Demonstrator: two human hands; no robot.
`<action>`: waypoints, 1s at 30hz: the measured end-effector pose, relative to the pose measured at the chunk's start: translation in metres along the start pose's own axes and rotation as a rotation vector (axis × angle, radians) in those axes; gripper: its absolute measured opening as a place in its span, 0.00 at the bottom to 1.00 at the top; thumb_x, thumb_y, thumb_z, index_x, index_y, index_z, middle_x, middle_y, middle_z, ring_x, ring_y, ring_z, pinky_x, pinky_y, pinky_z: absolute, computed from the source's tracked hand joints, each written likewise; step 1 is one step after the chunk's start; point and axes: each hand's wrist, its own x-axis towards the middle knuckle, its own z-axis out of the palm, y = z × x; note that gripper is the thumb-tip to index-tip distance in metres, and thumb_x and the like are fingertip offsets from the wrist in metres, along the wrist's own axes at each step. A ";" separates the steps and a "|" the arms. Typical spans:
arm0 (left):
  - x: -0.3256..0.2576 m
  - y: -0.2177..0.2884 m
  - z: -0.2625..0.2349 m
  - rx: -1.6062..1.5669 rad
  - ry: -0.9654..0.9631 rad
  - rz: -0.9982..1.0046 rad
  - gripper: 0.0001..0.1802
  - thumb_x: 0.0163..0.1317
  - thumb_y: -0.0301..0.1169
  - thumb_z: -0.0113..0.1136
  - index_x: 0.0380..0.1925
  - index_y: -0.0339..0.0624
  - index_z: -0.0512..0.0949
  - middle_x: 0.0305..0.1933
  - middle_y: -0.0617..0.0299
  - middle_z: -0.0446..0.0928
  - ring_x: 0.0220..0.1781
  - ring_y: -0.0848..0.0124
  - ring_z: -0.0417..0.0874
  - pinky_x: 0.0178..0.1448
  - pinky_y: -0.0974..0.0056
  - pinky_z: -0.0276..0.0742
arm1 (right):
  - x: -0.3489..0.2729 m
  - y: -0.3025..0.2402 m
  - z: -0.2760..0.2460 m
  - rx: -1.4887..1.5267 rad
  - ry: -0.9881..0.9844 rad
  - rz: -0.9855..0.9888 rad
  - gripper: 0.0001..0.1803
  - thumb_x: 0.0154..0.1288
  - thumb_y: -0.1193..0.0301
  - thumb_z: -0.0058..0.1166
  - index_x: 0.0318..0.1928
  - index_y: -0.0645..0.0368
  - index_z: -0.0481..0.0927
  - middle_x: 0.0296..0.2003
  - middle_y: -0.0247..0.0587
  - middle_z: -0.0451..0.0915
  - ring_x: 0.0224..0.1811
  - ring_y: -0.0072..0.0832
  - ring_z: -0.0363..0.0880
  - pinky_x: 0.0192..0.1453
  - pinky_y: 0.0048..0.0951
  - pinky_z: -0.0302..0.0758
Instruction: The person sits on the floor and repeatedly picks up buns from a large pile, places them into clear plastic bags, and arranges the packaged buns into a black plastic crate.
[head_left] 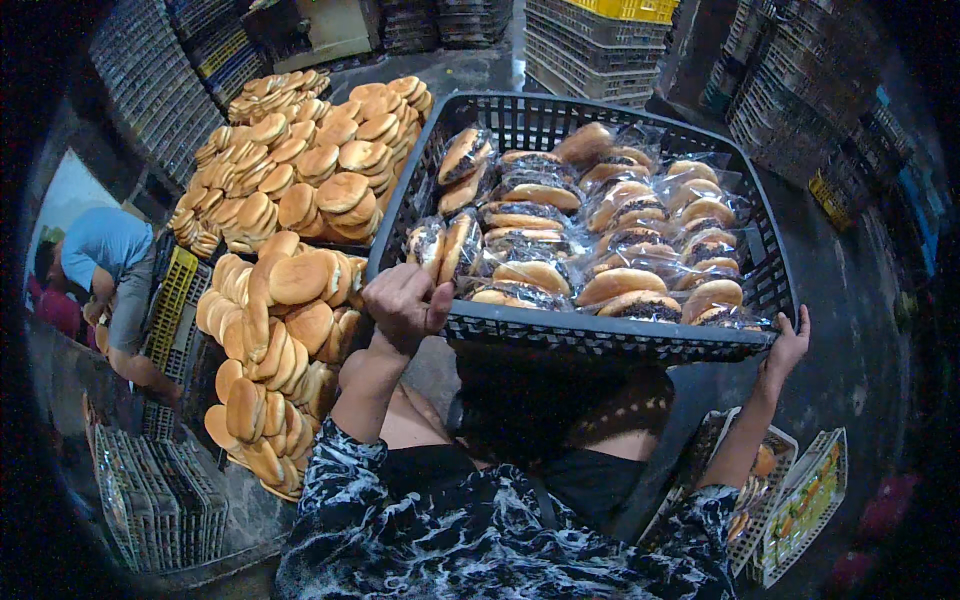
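Observation:
A black plastic basket (590, 340) is held up in front of me. Inside it lie rows of round buns (540, 190) in clear plastic wrappers, several showing a dark filling or topping. My left hand (405, 302) is closed on the basket's near left corner, its fingers curled over the rim. At the near right corner my right hand (789, 340) grips the rim, with fingertips showing above the edge; the rest of its hold is partly hidden. To the left of the basket, next to my left hand, are heaps of unwrapped golden buns (300, 280).
Tall stacks of crates stand behind (590, 65) and at the back left (150, 75). Folded-looking grey crates (160, 495) sit at the lower left. Light crates (800, 510) stand by my right arm. At far left a person in a blue shirt (105, 245) bends over.

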 end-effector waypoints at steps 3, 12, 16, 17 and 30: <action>0.003 -0.011 0.013 -0.012 0.061 0.011 0.22 0.54 0.39 0.47 0.07 0.40 0.59 0.10 0.56 0.56 0.11 0.60 0.61 0.16 0.59 0.54 | 0.001 0.005 -0.002 -0.001 0.003 -0.005 0.20 0.54 0.81 0.47 0.50 0.64 0.68 0.36 0.39 0.74 0.34 0.24 0.72 0.39 0.23 0.70; 0.010 -0.042 0.030 -0.024 0.137 0.017 0.19 0.52 0.34 0.48 0.05 0.39 0.61 0.09 0.54 0.59 0.12 0.58 0.65 0.17 0.60 0.60 | -0.012 0.010 0.022 -0.059 0.024 -0.048 0.17 0.53 0.83 0.43 0.46 0.67 0.71 0.42 0.41 0.73 0.41 0.26 0.72 0.45 0.25 0.68; 0.009 -0.052 0.040 -0.116 0.165 -0.135 0.11 0.48 0.34 0.52 0.23 0.36 0.70 0.27 0.48 0.70 0.33 0.54 0.73 0.38 0.58 0.68 | 0.001 0.028 0.012 0.124 0.056 0.084 0.10 0.51 0.77 0.45 0.36 0.65 0.73 0.35 0.40 0.75 0.35 0.28 0.74 0.41 0.26 0.70; 0.006 -0.053 0.049 -0.006 0.288 -0.307 0.16 0.45 0.34 0.54 0.31 0.34 0.68 0.37 0.46 0.68 0.41 0.53 0.69 0.46 0.58 0.63 | 0.013 0.034 -0.001 0.273 -0.073 0.265 0.08 0.51 0.75 0.46 0.33 0.64 0.73 0.32 0.40 0.75 0.33 0.29 0.74 0.39 0.27 0.71; -0.013 -0.069 0.031 -1.046 0.331 -1.156 0.02 0.36 0.25 0.50 0.13 0.42 0.68 0.16 0.65 0.66 0.19 0.72 0.69 0.25 0.71 0.66 | -0.029 0.034 -0.019 0.594 -0.191 0.345 0.04 0.45 0.74 0.48 0.24 0.61 0.71 0.24 0.41 0.74 0.27 0.33 0.75 0.36 0.31 0.74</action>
